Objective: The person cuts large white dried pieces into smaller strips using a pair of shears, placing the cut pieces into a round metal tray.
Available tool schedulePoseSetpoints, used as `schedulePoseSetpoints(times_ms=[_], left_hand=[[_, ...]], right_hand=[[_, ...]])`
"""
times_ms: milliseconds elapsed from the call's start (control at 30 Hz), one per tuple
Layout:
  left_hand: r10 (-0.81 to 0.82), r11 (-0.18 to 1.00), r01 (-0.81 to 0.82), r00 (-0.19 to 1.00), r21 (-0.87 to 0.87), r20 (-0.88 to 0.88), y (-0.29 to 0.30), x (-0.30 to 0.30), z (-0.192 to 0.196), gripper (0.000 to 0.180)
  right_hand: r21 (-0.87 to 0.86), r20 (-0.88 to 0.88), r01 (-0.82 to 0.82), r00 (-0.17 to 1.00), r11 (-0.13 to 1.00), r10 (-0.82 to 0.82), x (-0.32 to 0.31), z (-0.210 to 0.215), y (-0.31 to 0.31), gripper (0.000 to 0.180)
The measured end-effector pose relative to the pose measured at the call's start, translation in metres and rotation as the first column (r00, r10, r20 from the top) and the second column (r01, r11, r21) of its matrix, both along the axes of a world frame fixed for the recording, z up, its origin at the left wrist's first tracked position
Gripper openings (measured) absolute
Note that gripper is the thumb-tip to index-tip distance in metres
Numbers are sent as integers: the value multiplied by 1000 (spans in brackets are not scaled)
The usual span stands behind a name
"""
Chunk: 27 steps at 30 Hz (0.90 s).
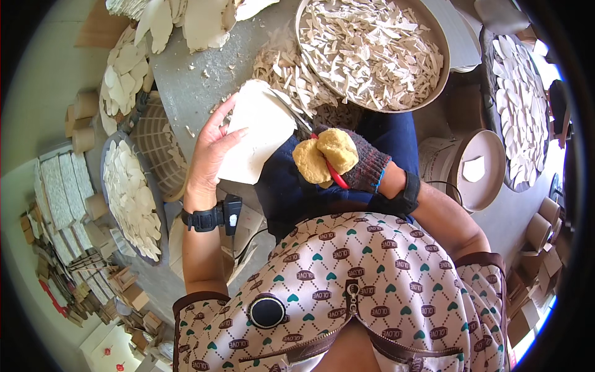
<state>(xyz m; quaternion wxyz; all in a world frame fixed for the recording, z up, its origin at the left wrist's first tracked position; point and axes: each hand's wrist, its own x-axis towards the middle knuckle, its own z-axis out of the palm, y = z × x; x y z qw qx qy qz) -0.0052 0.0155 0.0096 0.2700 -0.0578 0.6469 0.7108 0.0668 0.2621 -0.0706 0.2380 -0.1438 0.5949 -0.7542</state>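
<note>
My left hand (pixel 209 155) holds a flat off-white clay piece (pixel 257 131) by its left edge, fingers spread over it. My right hand (pixel 365 166) wears a dark knitted glove and grips a yellow sponge (pixel 325 156) together with a red-handled tool (pixel 334 177) whose metal blade (pixel 297 118) runs up along the piece's right edge. Both hands are over my lap, which is covered by dark blue cloth (pixel 285 186).
A large round basin (pixel 434 37) full of pale clay offcuts lies ahead. More scraps (pixel 285 74) litter the grey table. Trays of leaf-shaped pieces sit to the left (pixel 133 198) and far right (pixel 520 105). A bucket with lid (pixel 477 167) stands at right.
</note>
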Motion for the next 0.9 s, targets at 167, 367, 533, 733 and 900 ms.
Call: schedulePoseSetpoints(times_ms=[167,367,533,733,900], left_hand=[[-106,994,106,994,-21,18,1,3,1,61],[-121,992,123,992,-41,45,-2,4,-1,61],[-165,986,167,980,-11,110,2,8,3,62],[-191,981,192,970,12,152,-3,5,-2,63],[-181,983,181,972,14,147,2,6,4,58]], right_hand=[[-3,-7,45,999,999,-45,4,2,-3,26],[-166,224,47,975,985,-9,10,-6,-5,23],[-538,609,239,774,808,176,10,4,-7,20],[-266,351,38,935,963,60,11,1,-2,22],[-350,404,95,913,932,58,9,-5,2,20]])
